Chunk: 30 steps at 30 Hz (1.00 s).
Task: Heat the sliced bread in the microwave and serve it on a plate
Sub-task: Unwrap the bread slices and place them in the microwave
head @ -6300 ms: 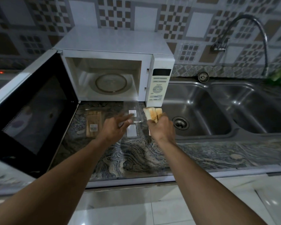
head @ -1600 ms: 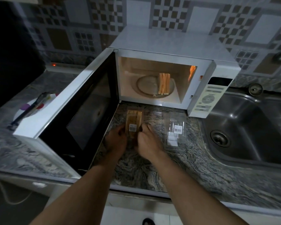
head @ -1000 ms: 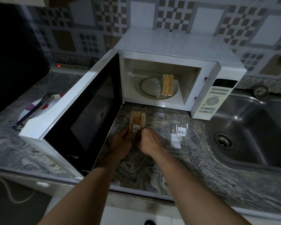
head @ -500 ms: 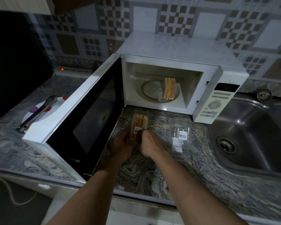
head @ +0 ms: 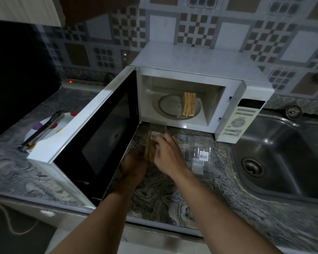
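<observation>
The white microwave (head: 195,59) stands with its door (head: 92,136) swung wide to the left. Bread slices (head: 189,103) stand on edge on the glass turntable (head: 170,105) inside. On the counter in front, a clear packet of sliced bread (head: 151,143) with a barcode label is gripped from the left by my left hand (head: 134,163). My right hand (head: 168,155) pinches the packet's top near the label. A white plate with coloured dots (head: 44,125) lies left of the door, partly hidden by it.
Metal tongs (head: 41,130) lie across the dotted plate. An empty clear wrapper (head: 201,154) lies flat on the marbled counter (head: 163,195) right of my hands. A steel sink (head: 283,158) fills the right side. The open door blocks the space to the left.
Bread slices went from my right hand into the microwave. Both hands then moved to the second packet; since half a second ago my right hand's fingers have reached up to its label.
</observation>
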Tool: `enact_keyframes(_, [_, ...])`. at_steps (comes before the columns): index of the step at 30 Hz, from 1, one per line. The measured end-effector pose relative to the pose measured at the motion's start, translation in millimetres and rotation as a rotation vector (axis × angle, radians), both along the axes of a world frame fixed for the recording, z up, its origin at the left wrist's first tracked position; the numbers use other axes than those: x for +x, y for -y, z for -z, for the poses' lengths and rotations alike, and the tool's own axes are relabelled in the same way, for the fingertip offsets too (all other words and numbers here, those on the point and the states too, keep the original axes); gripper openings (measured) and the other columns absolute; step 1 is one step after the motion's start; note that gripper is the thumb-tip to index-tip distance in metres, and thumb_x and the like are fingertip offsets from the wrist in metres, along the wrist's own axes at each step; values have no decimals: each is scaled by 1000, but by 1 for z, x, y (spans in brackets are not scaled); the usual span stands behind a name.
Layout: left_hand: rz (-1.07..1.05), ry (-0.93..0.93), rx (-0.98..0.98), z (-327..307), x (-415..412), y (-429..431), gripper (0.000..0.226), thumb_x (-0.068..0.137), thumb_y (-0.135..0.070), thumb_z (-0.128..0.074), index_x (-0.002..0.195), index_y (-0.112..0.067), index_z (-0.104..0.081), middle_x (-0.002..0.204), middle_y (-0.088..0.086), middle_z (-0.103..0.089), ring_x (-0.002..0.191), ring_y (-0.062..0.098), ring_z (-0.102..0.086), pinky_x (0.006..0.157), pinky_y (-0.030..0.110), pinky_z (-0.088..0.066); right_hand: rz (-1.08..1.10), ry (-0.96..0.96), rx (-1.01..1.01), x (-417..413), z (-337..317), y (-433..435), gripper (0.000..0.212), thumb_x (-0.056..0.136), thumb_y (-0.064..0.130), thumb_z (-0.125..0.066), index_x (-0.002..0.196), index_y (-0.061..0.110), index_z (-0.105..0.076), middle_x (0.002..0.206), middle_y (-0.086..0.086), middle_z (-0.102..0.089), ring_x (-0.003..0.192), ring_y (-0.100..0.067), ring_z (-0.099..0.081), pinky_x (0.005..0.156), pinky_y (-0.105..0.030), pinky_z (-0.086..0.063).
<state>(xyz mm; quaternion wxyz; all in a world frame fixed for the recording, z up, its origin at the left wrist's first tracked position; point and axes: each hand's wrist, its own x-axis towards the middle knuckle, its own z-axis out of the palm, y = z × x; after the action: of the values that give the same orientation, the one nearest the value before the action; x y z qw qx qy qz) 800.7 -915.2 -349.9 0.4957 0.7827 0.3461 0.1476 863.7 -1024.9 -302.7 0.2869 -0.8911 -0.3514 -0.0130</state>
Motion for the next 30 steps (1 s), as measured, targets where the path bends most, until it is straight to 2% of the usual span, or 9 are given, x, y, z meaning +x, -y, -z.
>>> enact_keyframes(4, [-123,187,49,-22,1,0,56,71,-21,-50,124,-16,-63,116,8,-69,109,26,-63,94,33,-50,46,92,104,7,1,-2,18,101,14,-47,109,9,-62,106,-8,-49,101,-28,-45,86,-45,-45])
enact_keyframes(7, [-39,261,61,-29,13,-8,52,79,-7,-52,126,-23,-64,118,0,-68,107,14,-64,94,33,-52,91,141,183,14,4,-6,18,101,16,-49,106,9,-64,104,-9,-51,99,-32,-48,82,-46,-46])
enact_keyframes(10, [37,264,114,-33,25,-15,55,81,5,-53,124,-26,-66,122,0,-69,112,15,-64,97,36,-52,131,118,239,17,-3,-6,15,101,17,-52,105,11,-65,107,-8,-52,101,-31,-49,81,-41,-44])
enact_keyframes(13, [71,317,95,-36,30,-19,48,82,0,-54,116,-31,-70,111,-2,-72,103,15,-68,93,38,-55,165,69,288,21,-11,-6,14,102,22,-55,106,14,-64,109,-5,-53,103,-29,-51,81,-39,-46])
enact_keyframes(17, [74,361,51,-37,34,-21,25,89,-17,-60,101,-35,-72,94,-8,-73,88,7,-68,87,42,-57,270,-113,352,18,-14,-4,27,103,40,-49,122,21,-54,121,-2,-54,108,-20,-53,77,-31,-43])
enact_keyframes(20, [68,339,98,-40,38,-22,21,89,-29,-56,104,-30,-71,98,-10,-72,94,8,-66,90,39,-55,429,-281,439,9,-9,-5,23,103,26,-45,126,22,-47,124,0,-53,104,-19,-53,76,-28,-35])
enact_keyframes(24, [49,329,110,-46,47,-21,16,96,-17,-57,103,-24,-69,98,-7,-68,95,13,-63,88,34,-53,497,-438,328,4,5,-12,16,95,16,-48,108,24,-43,111,-3,-59,91,-23,-55,70,-32,-38])
enact_keyframes(27, [67,347,41,-49,51,-21,16,97,-13,-56,103,-25,-66,96,-7,-66,91,7,-63,81,26,-51,502,-491,223,5,12,-24,23,93,13,-47,115,18,-48,114,-11,-63,97,-31,-62,82,-40,-53])
enact_keyframes(30, [71,364,12,-53,54,-22,15,98,-15,-56,107,-20,-67,93,-8,-66,82,5,-62,74,26,-51,551,-584,220,9,23,-34,41,106,39,-29,119,14,-59,116,-14,-65,105,-32,-63,92,-41,-49])
